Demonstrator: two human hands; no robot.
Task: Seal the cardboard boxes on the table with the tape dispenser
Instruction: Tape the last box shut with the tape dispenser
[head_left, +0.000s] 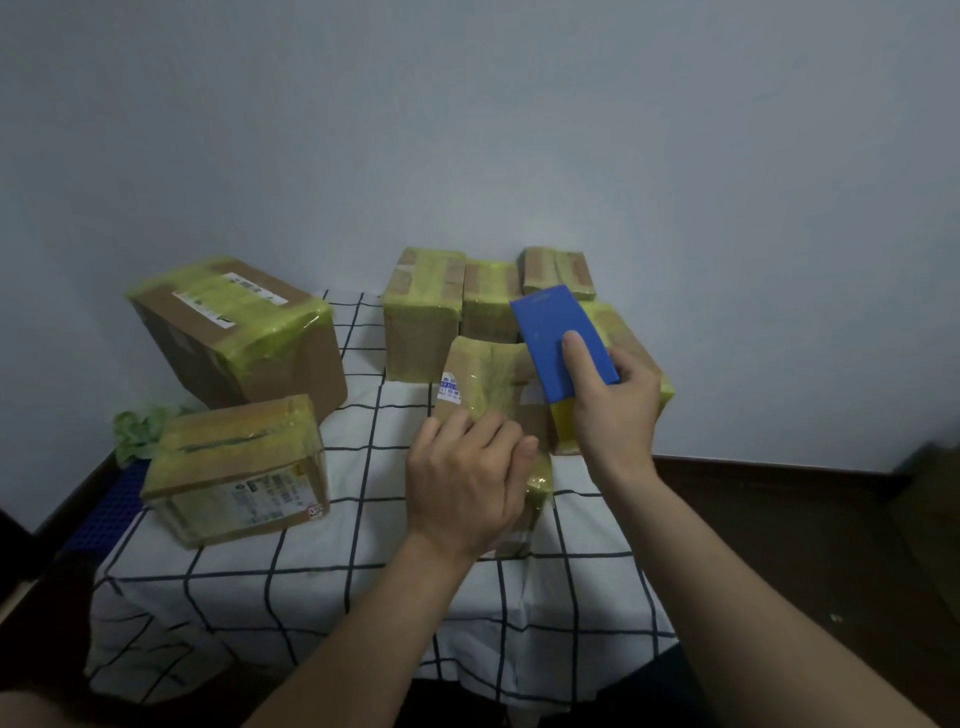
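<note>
right hand grips flat blue plastic tape dispenser, forefinger laid along its back. dispenser sits at far right end of small brown cardboard box, already yellow-green taped, mid checked tablecloth. left hand presses flat on box's near end, fingers fairly straight. box's long axis runs toward the person, so the pull probably comes nearward.

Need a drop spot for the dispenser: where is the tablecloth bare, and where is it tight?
Bare: the near strip of the checked cloth, in front of the front-left box and the centre box; also the lane between those two. Crowded: back right, where the back boxes stand packed and the right hand holds the tape dispenser.
</note>
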